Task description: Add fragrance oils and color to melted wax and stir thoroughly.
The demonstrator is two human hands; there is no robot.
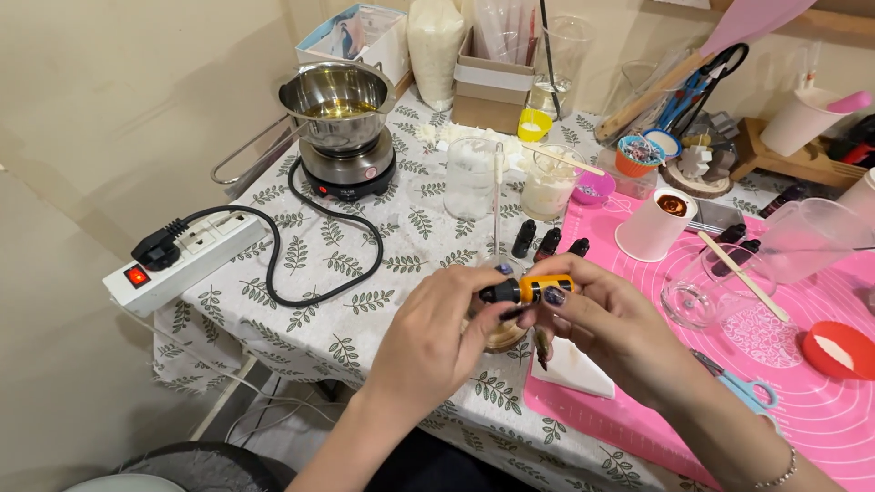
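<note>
My right hand (609, 321) holds a small bottle with an orange label (540, 289) sideways, thumb on top. My left hand (436, 335) pinches the bottle's black cap (499, 293) at its left end. Both hands hover above a small glass jar (503, 335) standing on the leaf-patterned tablecloth (319, 273); the jar is mostly hidden by my fingers. Three small dark bottles (549, 242) stand just behind the hands.
A steel pot (337, 102) of melted liquid sits on a small hot plate (349, 171), cabled to a power strip (187, 260) at the table's left edge. On the pink mat (820, 401): a white cup (653, 226), glass beaker (715, 290), scissors (743, 387), red mould (838, 351).
</note>
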